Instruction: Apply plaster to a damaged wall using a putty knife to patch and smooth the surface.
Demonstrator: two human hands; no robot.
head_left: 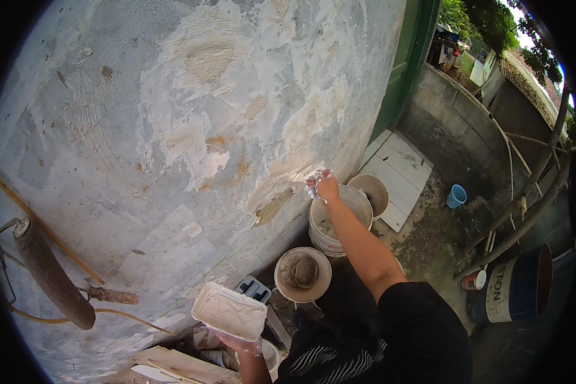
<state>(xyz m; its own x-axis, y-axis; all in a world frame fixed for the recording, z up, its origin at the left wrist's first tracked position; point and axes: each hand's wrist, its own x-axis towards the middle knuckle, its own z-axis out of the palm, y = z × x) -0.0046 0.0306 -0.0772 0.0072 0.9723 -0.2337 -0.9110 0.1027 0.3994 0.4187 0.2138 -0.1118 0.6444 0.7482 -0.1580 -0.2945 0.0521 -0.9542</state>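
Note:
My left hand point(240, 342) is closed under a rectangular tub point(201, 313), holding it low beside the wall. Pale putty point(232, 312) fills the tub and crusts its rim. With my arm stretched out, my right hand point(326, 187) is closed on what looks like a putty knife point(312, 184), red in places and smeared white, mostly hidden by the fingers. It is at the wall point(249, 141), by a fresh pale smear point(307, 170). Left of that hand, a bare brownish patch point(272, 208) shows in the wall's surface.
Below my right arm stand a white bucket point(323, 227), another bucket point(371, 192) and a round pail point(285, 275). A paint roller point(51, 269) is at the far left. To the right are a blue cup point(456, 196), a dark drum point(512, 288) and wooden poles point(525, 227).

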